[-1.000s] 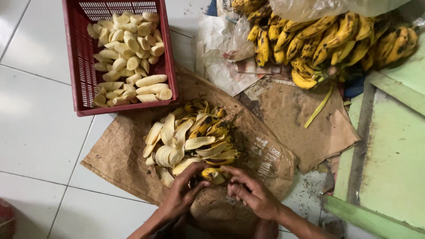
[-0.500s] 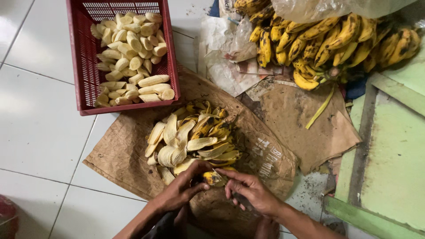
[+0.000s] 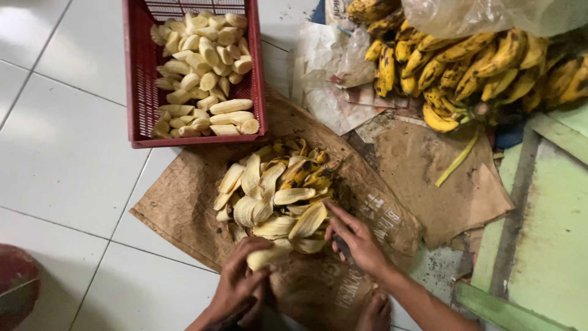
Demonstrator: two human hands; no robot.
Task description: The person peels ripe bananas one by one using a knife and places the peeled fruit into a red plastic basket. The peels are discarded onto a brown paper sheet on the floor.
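White floor tiles (image 3: 67, 153) take up the left side, with green painted boards (image 3: 545, 245) along the right. Brown paper sacking (image 3: 184, 202) is spread flat between them, near the middle. At the top right lies a big heap of unpeeled bananas (image 3: 465, 61), yellow with dark blotches, partly under a clear plastic bag (image 3: 490, 12). A red plastic crate (image 3: 144, 73) stands at the top left, its near edge on the sacking, full of pale peeled bananas (image 3: 205, 67). On the sacking sits a pile of peels (image 3: 275, 196). At the pile's near edge the left hand (image 3: 239, 288) is curled around a peeled banana (image 3: 266, 256), holding it. The right hand (image 3: 358, 239) rests just beside the pile, fingers half bent; whether it grips anything I cannot tell.
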